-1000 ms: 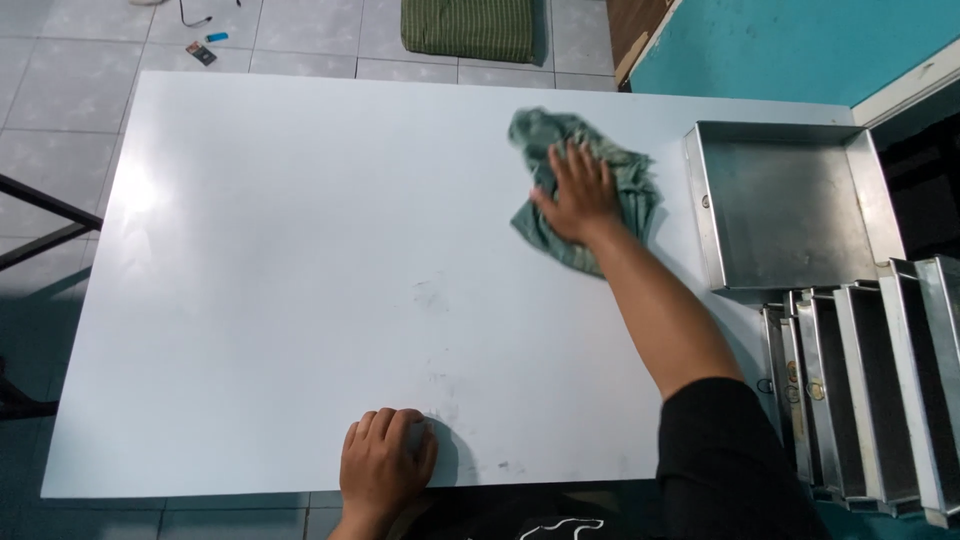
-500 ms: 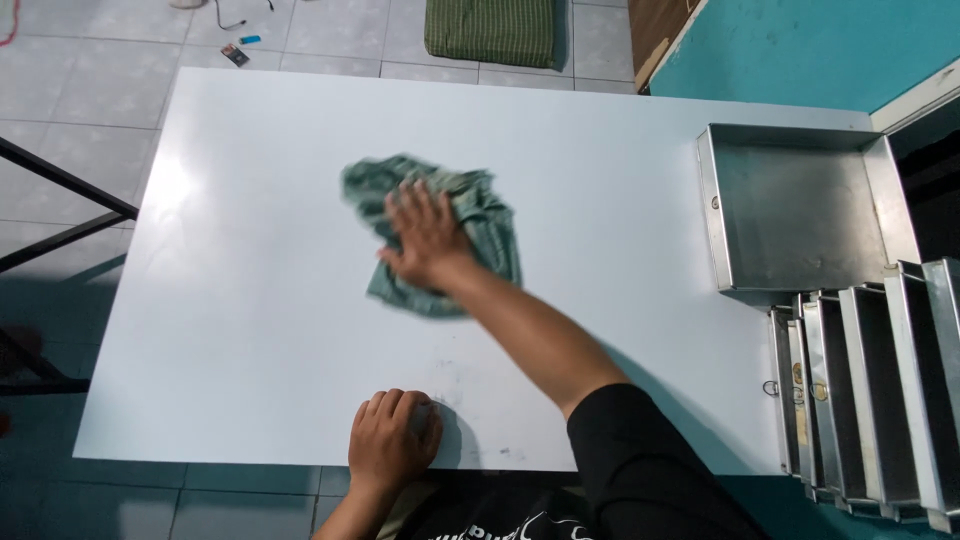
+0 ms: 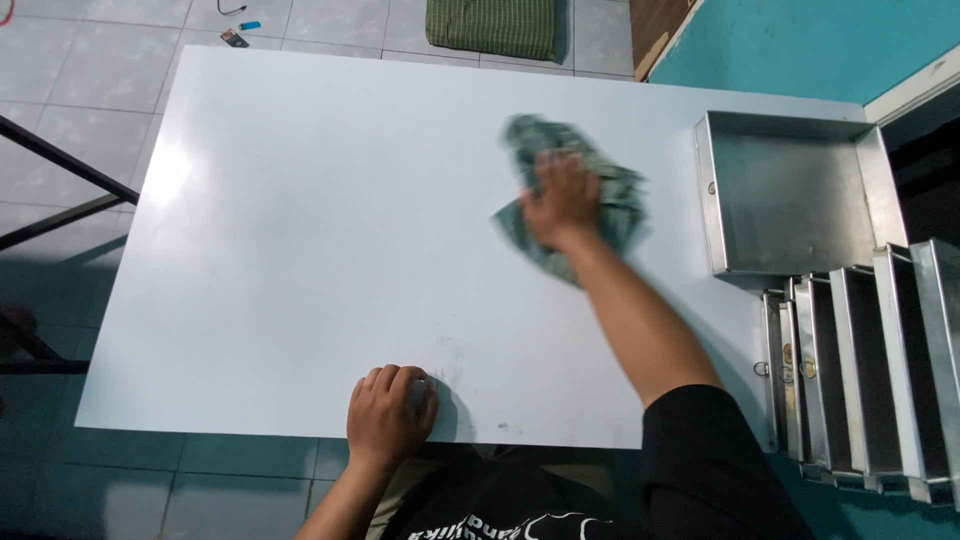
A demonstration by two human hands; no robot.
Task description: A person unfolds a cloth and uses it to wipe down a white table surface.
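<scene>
My right hand (image 3: 562, 200) presses flat on a crumpled green cloth (image 3: 610, 205) on the white table top (image 3: 300, 230), right of its middle. The cloth and hand are blurred. My left hand (image 3: 388, 412) rests on the table's near edge with its fingers curled down against the surface; nothing shows in it.
A shallow square metal tray (image 3: 790, 195) lies flat at the table's right end. Several metal trays (image 3: 860, 370) stand on edge in a row just below it. A green cushion (image 3: 492, 24) and small items lie on the tiled floor beyond the table. A dark metal frame (image 3: 60, 190) is at left.
My right hand swept the cloth from the right side toward the table's middle, then back to the right. My left hand has stayed at the near edge.
</scene>
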